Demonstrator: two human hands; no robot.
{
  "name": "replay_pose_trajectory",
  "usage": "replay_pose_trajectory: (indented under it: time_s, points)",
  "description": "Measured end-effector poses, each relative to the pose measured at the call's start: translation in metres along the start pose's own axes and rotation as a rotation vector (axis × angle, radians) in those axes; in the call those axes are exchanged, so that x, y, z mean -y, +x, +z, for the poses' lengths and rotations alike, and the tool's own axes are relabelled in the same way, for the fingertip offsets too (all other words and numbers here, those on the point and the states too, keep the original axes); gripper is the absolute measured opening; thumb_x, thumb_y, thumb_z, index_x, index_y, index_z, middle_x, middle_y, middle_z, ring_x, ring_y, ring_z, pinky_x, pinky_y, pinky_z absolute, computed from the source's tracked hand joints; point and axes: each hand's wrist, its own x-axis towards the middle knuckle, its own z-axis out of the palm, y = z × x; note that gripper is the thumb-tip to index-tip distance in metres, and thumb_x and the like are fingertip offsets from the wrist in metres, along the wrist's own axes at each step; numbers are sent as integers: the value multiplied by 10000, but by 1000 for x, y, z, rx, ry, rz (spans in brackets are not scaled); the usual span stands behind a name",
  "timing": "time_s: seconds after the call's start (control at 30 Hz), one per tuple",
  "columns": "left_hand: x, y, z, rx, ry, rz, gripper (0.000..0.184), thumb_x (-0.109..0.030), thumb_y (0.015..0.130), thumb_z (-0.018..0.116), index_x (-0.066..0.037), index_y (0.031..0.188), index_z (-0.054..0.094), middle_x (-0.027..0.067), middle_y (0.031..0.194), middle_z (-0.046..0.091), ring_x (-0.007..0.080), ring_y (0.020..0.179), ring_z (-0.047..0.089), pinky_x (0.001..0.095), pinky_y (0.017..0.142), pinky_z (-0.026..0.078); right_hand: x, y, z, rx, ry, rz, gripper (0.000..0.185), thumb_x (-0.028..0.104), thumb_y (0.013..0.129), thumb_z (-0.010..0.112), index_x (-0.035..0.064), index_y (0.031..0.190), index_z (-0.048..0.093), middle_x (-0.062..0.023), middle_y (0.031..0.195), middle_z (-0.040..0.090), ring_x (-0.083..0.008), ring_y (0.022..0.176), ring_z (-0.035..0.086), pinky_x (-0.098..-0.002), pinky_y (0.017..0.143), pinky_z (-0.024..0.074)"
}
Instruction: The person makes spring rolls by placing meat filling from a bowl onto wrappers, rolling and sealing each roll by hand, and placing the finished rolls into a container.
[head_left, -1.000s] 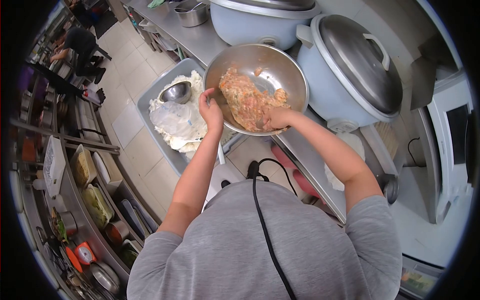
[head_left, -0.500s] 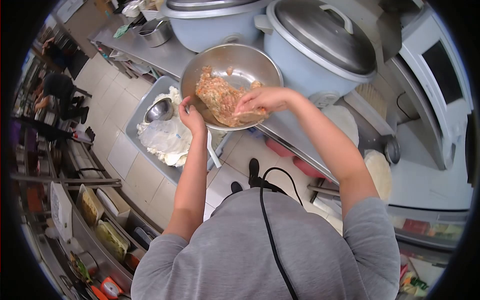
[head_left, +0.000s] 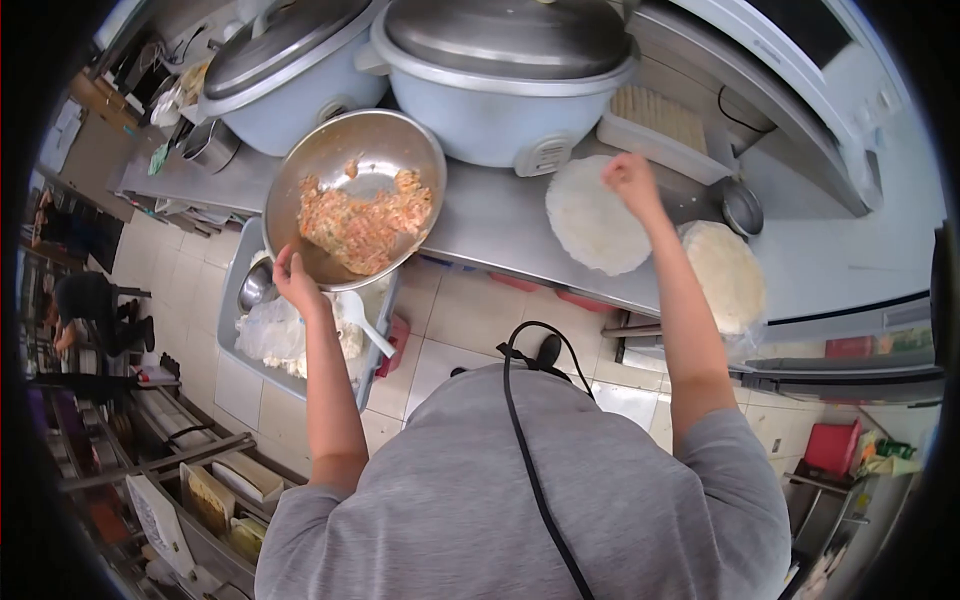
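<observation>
My left hand [head_left: 300, 287] grips the near rim of a steel mixing bowl [head_left: 405, 140], thumb and fingers on its edge. The bowl is tilted toward me and holds an orange-pink ground mixture [head_left: 365, 225] with green flecks. Over the far right part of a round, thin white wrapper sheet [head_left: 595, 225], my right hand [head_left: 632, 187] is held with its fingers curled together. Whether anything is inside those fingers cannot be made out. A second stack of round pale wrappers [head_left: 722, 275] lies to the right of my right forearm.
Two large blue rice cookers [head_left: 500, 115] stand behind the bowl. A white tray [head_left: 690, 158] of pale rolls and a small metal pan [head_left: 742, 207] sit at the right. Below the bowl is a grey-blue tub [head_left: 228, 320] of rice with a white paddle [head_left: 368, 325]. Someone crouches far left.
My right hand has left the mixture in the bowl and moved right, over the round wrapper. My view has shifted right. The left hand still holds the bowl's rim.
</observation>
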Motion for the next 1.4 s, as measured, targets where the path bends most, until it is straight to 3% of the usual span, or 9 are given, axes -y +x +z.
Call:
replay_pose_trajectory:
  time_s: [0.03, 0.27, 0.47, 0.53, 0.7, 0.87, 1.1, 1.17, 1.4]
  points:
    - [0, 1, -1, -9, 11, -1, 222, -32, 847, 536, -8, 1067, 556, 93, 1055, 564, 164, 956, 533, 288, 853, 426, -14, 0, 8, 133, -124, 42, 96, 86, 788, 610, 26, 858, 639, -85, 903, 650, -188, 743, 605, -300, 687, 481]
    - [0, -15, 2, -142, 29, 0, 296, -19, 847, 536, -18, 1140, 496, 110, 1096, 537, 183, 1008, 522, 300, 874, 425, -34, 8, -20, -5, 168, 33, 126, 104, 793, 626, 34, 891, 665, -101, 890, 650, -210, 810, 625, -314, 731, 476]
    - [5, -57, 26, -388, 160, 90, 441, -75, 805, 611, -6, 1203, 435, 129, 1184, 468, 211, 1045, 484, 306, 910, 393, 49, 45, 12, 291, 265, -401, 156, 95, 767, 643, 55, 913, 680, -111, 883, 639, -254, 825, 604, -311, 753, 475]
    - [17, -59, 24, -435, 212, 166, 451, -84, 793, 618, -5, 1197, 435, 132, 1185, 449, 218, 1083, 451, 318, 940, 363, 72, 55, 51, 301, 241, -777, 186, 88, 763, 660, 31, 940, 668, -91, 898, 635, -248, 842, 584, -331, 746, 464]
    - [-2, -69, 45, -541, 517, 264, 418, -119, 819, 578, -4, 1193, 431, 172, 1179, 389, 299, 1136, 379, 385, 995, 281, 141, 57, 122, 311, 362, -1034, 186, 94, 712, 670, 33, 887, 658, -82, 868, 605, -263, 867, 558, -352, 742, 463]
    - [-10, -68, 56, -530, 392, 249, 370, -108, 839, 555, -16, 1179, 440, 160, 1263, 345, 291, 1204, 343, 383, 1036, 248, 167, 63, 156, 450, 178, -1225, 196, 113, 690, 701, 47, 871, 671, -55, 847, 589, -238, 894, 537, -346, 790, 459]
    - [-23, -77, 63, -503, 303, 175, 329, -70, 846, 539, -65, 1170, 481, 105, 1334, 301, 244, 1282, 289, 363, 1055, 236, 206, 51, 182, 794, 366, -1027, 133, 179, 683, 688, 48, 685, 670, -101, 741, 601, -276, 790, 567, -382, 715, 441]
    - [-24, -78, 62, -486, 281, 165, 330, -70, 845, 540, -67, 1170, 483, 107, 1352, 286, 246, 1294, 278, 367, 1058, 233, 215, 41, 189, 836, 333, -748, 143, 186, 690, 684, 47, 663, 666, -120, 717, 598, -295, 758, 577, -392, 703, 437]
    - [-23, -78, 45, -406, 453, 200, 350, -93, 831, 583, -58, 1172, 511, 154, 1384, 272, 259, 1328, 233, 368, 1069, 203, 202, 65, 142, 539, 351, -566, 170, 188, 686, 694, 33, 682, 624, -128, 714, 597, -297, 753, 576, -393, 677, 440]
